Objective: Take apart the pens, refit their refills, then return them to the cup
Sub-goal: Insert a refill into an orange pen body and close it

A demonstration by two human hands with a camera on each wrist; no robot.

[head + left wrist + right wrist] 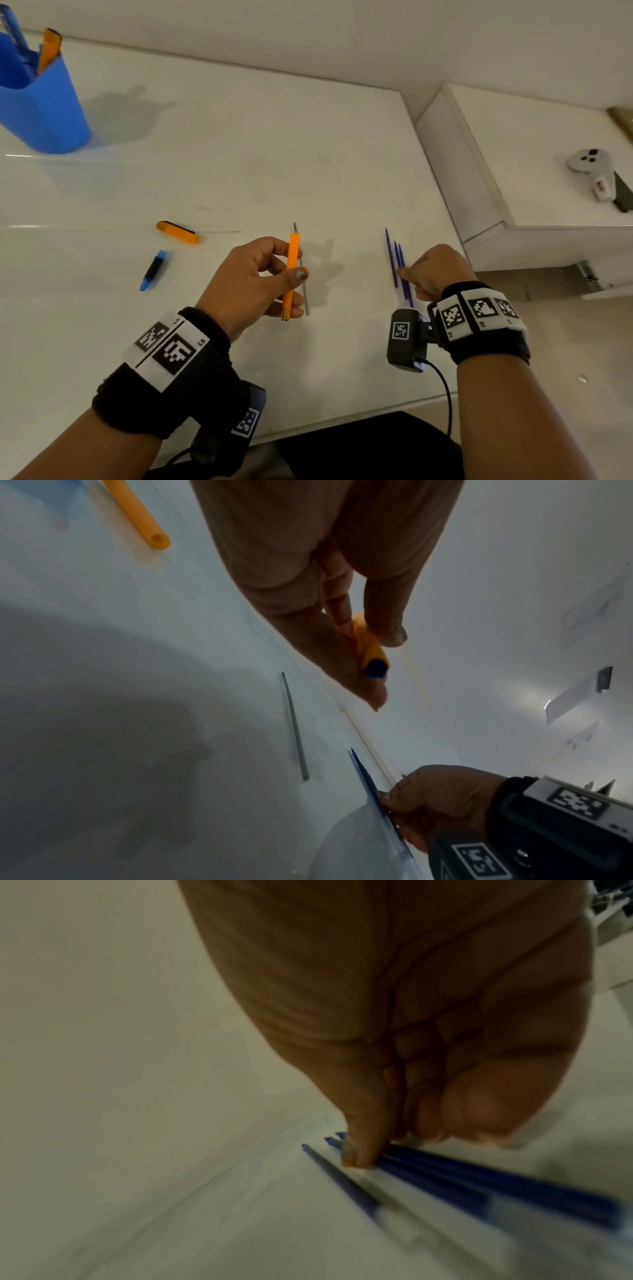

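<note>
Roughly where things stood: mid-refit, with the pen apart and the refill not yet back in.
Left hand [250,284]: raised just above the table [274,154], thumb and fingertips pinching the orange barrel [291,270] near its middle, barrel pointing away from the body.
Grey refill [305,298]: flat on the table just beside that barrel (untouched).
Right hand [436,270]: knuckles up, fingers curled under, thumb tip pinning the blue refills [390,257] to the table. Which of the three it had, I couldn't tell, the wrist view was too blurry.
Next move, my guess: lift one refill clear of its neighbours, line its tip up with the barrel's open end and slide it in.
Cup [44,113]: far left, well apart from both hands, pens standing in it.
Loose bits: orange piece [178,233] and blue piece [154,270] lying left of the hands.
</note>
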